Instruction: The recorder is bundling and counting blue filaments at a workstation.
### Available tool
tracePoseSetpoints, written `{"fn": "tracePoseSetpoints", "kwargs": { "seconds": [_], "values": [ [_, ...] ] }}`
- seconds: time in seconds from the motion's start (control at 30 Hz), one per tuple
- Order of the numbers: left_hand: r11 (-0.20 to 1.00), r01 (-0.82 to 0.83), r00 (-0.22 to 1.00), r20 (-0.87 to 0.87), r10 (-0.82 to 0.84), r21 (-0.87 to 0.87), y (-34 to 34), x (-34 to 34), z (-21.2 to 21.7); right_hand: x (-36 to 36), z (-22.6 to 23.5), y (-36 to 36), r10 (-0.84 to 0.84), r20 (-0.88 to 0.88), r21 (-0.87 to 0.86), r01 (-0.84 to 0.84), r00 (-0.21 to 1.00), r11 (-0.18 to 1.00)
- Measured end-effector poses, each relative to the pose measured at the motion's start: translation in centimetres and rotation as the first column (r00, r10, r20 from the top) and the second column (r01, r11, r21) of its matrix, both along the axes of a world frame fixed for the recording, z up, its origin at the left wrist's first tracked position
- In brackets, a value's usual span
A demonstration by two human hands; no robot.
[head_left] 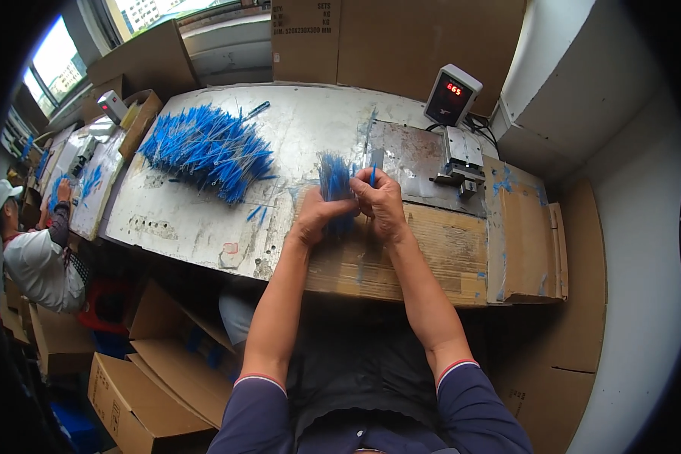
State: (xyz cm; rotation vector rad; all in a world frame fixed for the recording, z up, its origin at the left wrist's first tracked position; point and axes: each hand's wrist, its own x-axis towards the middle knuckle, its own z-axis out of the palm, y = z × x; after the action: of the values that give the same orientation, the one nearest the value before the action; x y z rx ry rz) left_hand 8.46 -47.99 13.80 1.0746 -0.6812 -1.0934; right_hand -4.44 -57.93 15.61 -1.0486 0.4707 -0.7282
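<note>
Left hand (pixel 319 214) clamped a blue wire bundle (pixel 334 181) upright over the near tabletop (pixel 197 219). Right hand (pixel 382 203) pinched one strand (pixel 373 174). Sorting step, apparently; next move needs a clean single-strand pull.

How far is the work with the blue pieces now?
Done: nothing sorted apart or finished can be told from this view. In hand: the left hand grips a bundle of thin blue pieces upright, and the right hand pinches a single blue piece at its top. Left: a large loose pile of blue pieces lies on the worn white table, apart from both hands.
</note>
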Motion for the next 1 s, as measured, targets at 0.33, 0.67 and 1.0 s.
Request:
{"fn": "tracePoseSetpoints", "kwargs": {
  "seconds": [0.33,0.67,1.0],
  "values": [
    [1.000,0.004,0.997,-0.077,-0.003,0.014,0.4,0.5,0.2,0.2,-0.9,-0.6,-0.026,0.103,0.054,0.021,0.994,0.998],
    [0.999,-0.028,0.996,-0.083,0.026,-0.018,0.1,0.2,0.2,0.3,-1.2,1.1,-0.092,0.073,0.078,0.086,0.993,0.993],
    [0.999,-0.026,0.999,-0.033,0.026,-0.020,0.2,0.6,-0.4,-1.0,-0.9,0.2,-0.218,0.078,0.066,0.213,0.973,0.975]
  ]
}}
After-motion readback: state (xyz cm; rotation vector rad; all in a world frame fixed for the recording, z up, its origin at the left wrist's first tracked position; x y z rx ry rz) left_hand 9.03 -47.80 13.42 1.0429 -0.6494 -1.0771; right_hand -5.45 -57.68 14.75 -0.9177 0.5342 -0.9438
